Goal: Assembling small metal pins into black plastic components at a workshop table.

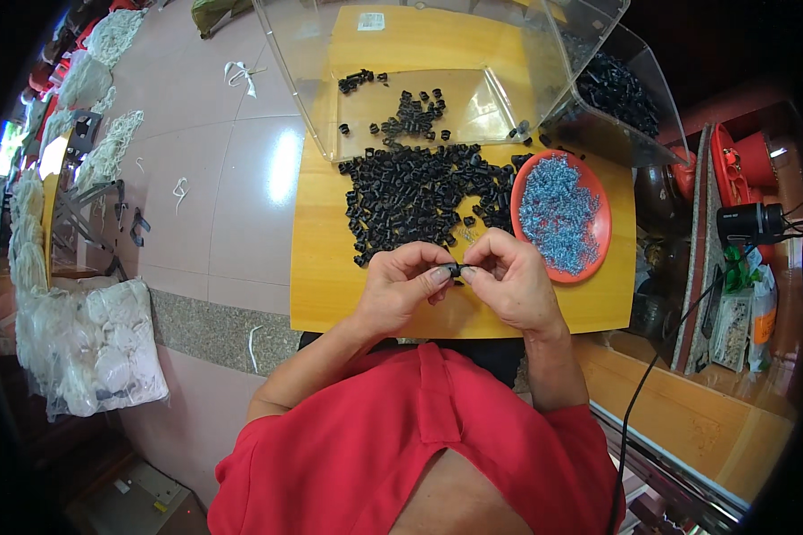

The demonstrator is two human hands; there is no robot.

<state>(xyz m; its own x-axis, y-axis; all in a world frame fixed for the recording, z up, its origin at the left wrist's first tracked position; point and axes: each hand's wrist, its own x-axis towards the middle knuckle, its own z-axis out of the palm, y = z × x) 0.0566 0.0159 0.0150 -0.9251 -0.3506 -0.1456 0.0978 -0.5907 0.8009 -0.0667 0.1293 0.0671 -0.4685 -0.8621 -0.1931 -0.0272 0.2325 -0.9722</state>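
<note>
Over the near half of a yellow table [330, 299], my two hands meet fingertip to fingertip. My left hand [401, 281] pinches a small black plastic part [454, 269] between thumb and forefinger. From the other side, my right hand [513, 281] is closed in a pinch at the same part; whether it also grips something tiny there is hidden. Just beyond my hands spreads a heap of similar black parts [401, 196]. A red plate [605, 214] full of small silvery screws [558, 214] lies right of my right hand.
A clear plastic bin [500, 116] lies on its side at the table's far end, with black parts in it. At the far right stands another clear bin [616, 98] of dark parts. Bagged white bundles [116, 348] sit left. A black cable [638, 392] hangs at right.
</note>
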